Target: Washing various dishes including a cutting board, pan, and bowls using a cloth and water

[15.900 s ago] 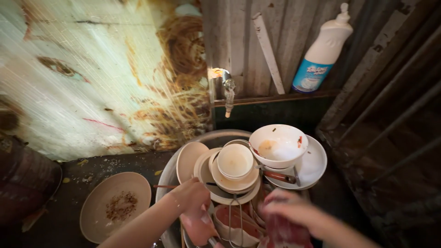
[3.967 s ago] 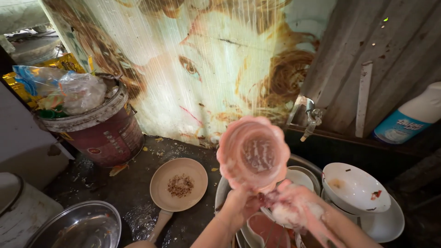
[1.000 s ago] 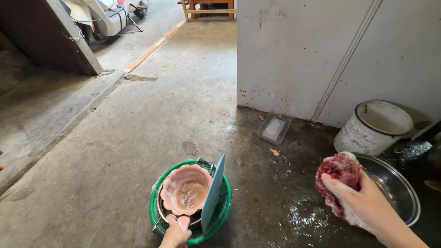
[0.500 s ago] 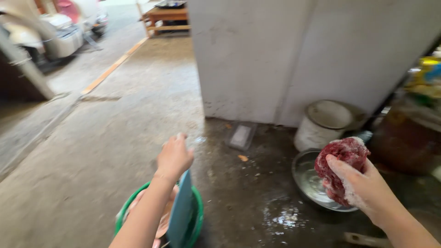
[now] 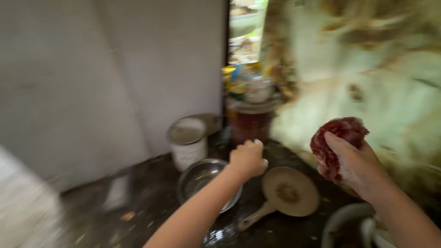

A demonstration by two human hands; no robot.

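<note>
The picture is blurred by motion. My right hand (image 5: 356, 167) is raised at the right and grips a dark red soapy scrubbing sponge (image 5: 336, 138). My left hand (image 5: 248, 158) hovers mid-frame with fingers curled and nothing in it, above the floor between a steel bowl (image 5: 202, 181) and a beige long-handled plate (image 5: 289, 193) that carries brown crumbs.
A white bucket (image 5: 187, 140) stands by the grey wall. A dark red bin (image 5: 250, 121) heaped with plastic bags sits behind it. A painted wall panel (image 5: 367, 78) fills the right. The rim of a metal basin (image 5: 342, 222) with dishes shows at the bottom right.
The view has swung right, away from the green basket where the pink bowl was left. My empty left hand now hangs over the steel bowl and plate; the right still holds the sponge.
</note>
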